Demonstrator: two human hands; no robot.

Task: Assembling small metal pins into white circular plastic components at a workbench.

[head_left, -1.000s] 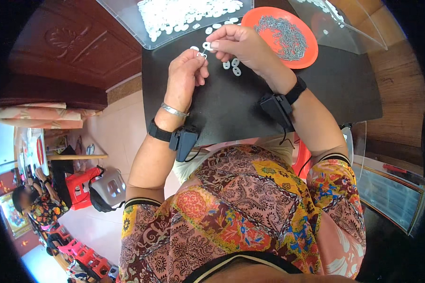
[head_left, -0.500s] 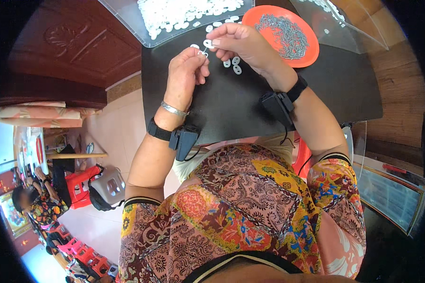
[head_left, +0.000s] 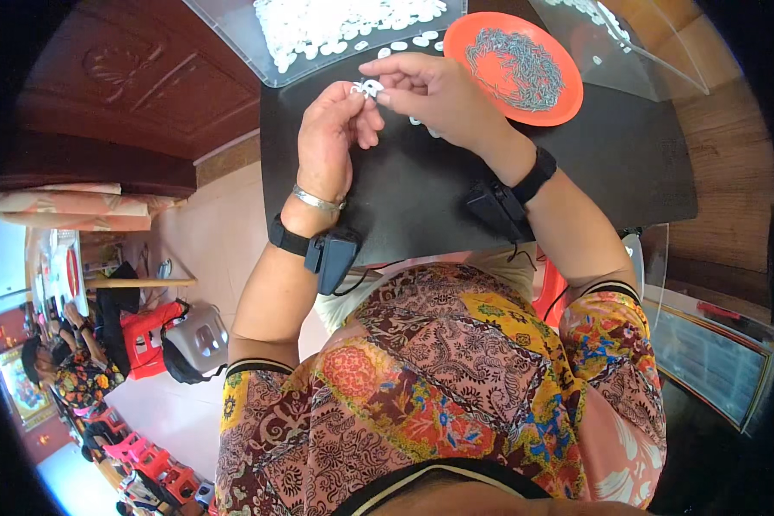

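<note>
Near the far edge of the black table (head_left: 421,202), my hands meet over small white plastic pieces. My left hand (head_left: 335,120) is closed, pinching a white piece with a thin pin or prong between thumb and forefinger. My right hand (head_left: 434,93) touches a white oval piece with holes (head_left: 371,88) with its thumb, pressed up against what the left holds; its forefinger stretches over the top. Fingertips partly hide how the pieces fit together. More white oval pieces (head_left: 398,46) lie loose beyond my hands, and a few are mostly covered by my right hand.
A clear plastic box (head_left: 277,79) heaped with white pieces stands at the far left. Right of it is an orange plate (head_left: 569,90) holding grey metal pins (head_left: 525,69). A transparent container (head_left: 662,60) sits at the far right. People and stools appear at the left.
My right hand has moved left and slightly down, bringing its white oval piece against the part in my left hand. It now covers the loose pieces beneath it. My left hand barely shifted.
</note>
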